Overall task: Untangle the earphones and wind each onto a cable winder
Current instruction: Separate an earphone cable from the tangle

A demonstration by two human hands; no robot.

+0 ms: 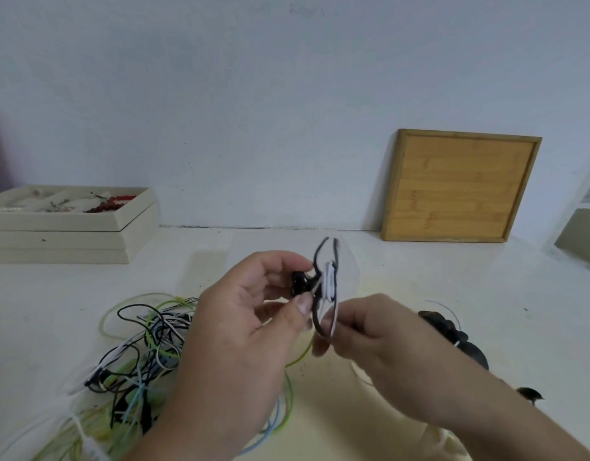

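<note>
Item: black-and-white earphone cable point(323, 294), held above the table point(403, 281) near centre. Our left hand point(253, 327) pinches the winder point(300, 284), a dark piece, between thumb and curled fingers, presumably to keep it steady as a core. Our right hand point(370, 331) pinches the cable's loop with curled fingertips, apparently to feed it round under tension. The loop itself is blurred.

Item: tangle of earphones point(144, 347), green, blue, black and white, lying near left, touching nothing we hold; we judge most of the untangling remains.

Item: dark bundle point(453, 334), near right, partly behind our right wrist; contents unclear.

Item: cream tray stack point(67, 227), far left, holding red beads.

Item: wooden board point(459, 184), far right, leaning on the wall.
</note>
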